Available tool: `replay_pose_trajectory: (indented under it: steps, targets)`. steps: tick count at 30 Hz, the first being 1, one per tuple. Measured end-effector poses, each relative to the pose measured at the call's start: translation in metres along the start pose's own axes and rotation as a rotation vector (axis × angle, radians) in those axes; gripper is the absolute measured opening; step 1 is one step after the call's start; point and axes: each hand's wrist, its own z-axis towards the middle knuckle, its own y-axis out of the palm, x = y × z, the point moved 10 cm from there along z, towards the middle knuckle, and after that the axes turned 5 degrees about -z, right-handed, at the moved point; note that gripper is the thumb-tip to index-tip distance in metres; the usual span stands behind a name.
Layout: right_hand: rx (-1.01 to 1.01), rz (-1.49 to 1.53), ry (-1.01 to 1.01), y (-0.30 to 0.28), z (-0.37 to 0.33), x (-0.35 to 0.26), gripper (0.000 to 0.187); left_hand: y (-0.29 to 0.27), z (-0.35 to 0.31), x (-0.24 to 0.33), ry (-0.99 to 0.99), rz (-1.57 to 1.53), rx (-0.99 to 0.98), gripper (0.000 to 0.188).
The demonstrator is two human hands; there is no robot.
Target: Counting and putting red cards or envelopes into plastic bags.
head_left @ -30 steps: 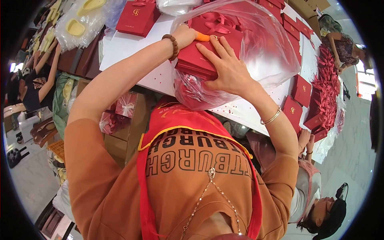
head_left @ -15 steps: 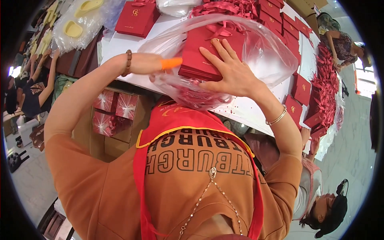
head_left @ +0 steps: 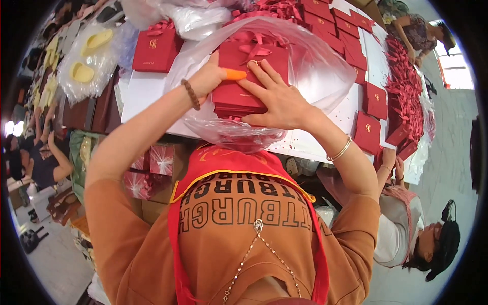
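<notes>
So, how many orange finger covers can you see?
1: the orange cover, on a digit of the left hand, over the red bag stack. Hidden fingers might wear others.

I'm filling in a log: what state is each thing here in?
Clear plastic bag: open
Red bags inside it: stacked flat
Left hand: at the stack's left edge
Right hand: spread on the stack's top
Cardboard box: open, holding wrapped packages
Yellow shoes: in or on clear wrap
</notes>
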Motion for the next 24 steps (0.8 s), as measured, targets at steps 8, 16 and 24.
replay_pose_trajectory:
  steps: [8, 16, 24]
  targets:
    - [-0.076, 0.245, 0.027, 0.006, 0.002, 0.012, 0.069, 0.010, 0.002, -0.005, -0.024, -0.163, 0.035, 0.056]
    - [-0.059, 0.512, 0.077, -0.005, 0.000, 0.016, 0.054, 0.007, 0.005, -0.006, 0.033, -0.060, 0.024, 0.051]
    - [0.017, -0.122, 0.175, -0.031, 0.032, 0.017, 0.030, -0.001, 0.004, -0.015, 0.011, -0.166, 0.045, 0.046]
